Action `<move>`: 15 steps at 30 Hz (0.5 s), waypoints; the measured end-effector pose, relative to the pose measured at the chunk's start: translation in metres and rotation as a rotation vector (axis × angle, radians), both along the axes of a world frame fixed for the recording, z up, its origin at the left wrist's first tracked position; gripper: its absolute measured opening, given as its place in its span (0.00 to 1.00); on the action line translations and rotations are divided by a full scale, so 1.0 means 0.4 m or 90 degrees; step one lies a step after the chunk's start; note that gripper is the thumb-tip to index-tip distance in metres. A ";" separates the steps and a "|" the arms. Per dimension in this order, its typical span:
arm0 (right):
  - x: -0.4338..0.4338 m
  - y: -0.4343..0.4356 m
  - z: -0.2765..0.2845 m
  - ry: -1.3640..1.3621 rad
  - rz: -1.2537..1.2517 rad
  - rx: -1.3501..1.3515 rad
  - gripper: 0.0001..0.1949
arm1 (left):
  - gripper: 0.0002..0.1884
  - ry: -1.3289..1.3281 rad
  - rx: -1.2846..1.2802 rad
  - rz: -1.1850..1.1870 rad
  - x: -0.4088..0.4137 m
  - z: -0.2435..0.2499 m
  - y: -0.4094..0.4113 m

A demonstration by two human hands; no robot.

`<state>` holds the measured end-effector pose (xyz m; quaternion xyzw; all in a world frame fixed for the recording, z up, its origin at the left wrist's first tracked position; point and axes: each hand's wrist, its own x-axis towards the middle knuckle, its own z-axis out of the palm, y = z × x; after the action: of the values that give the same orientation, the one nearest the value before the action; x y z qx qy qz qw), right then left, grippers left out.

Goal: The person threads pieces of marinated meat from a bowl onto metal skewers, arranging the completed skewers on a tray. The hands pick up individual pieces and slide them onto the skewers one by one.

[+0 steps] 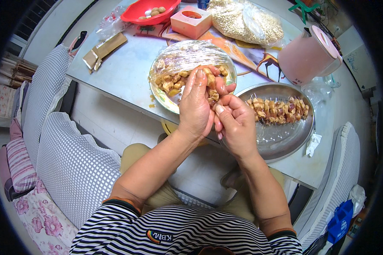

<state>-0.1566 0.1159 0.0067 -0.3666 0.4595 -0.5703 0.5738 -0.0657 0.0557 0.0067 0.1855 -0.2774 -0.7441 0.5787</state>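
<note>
My left hand (196, 102) is curled around a row of raw, marinated meat pieces (211, 83), lined up as on a skewer. Thumb and forefinger of my right hand (237, 122) pinch at the lower end of that row; the stick itself is hidden by the fingers. Both hands look wet and meet above the front rim of a patterned plate (162, 101). Loose meat chunks (170, 83) lie in this plate, its far part covered by clear plastic wrap (194, 55). To the right, a steel oval tray (284, 140) holds several finished meat skewers (277, 110) side by side.
A pink electric kettle (308, 55) stands behind the tray. Farther back are a bag of peanuts (245, 24), a pink tissue box (191, 21) and a red bowl (137, 11) with walnuts. An opened cardboard packet (104, 51) lies left; crumpled tissue (313, 145) is at right.
</note>
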 end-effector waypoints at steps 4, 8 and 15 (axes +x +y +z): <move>-0.005 -0.002 0.006 -0.118 0.020 0.036 0.04 | 0.15 -0.020 0.003 -0.005 -0.004 -0.004 0.002; -0.007 -0.003 0.000 -0.049 0.001 0.001 0.03 | 0.16 -0.035 -0.011 -0.001 -0.009 -0.004 0.005; -0.001 -0.001 0.009 0.004 -0.041 0.002 0.06 | 0.16 -0.066 -0.019 0.008 -0.026 -0.016 0.013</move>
<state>-0.1571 0.1156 0.0103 -0.3520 0.4740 -0.5867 0.5543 -0.0759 0.0609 0.0002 0.2173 -0.3168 -0.7255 0.5710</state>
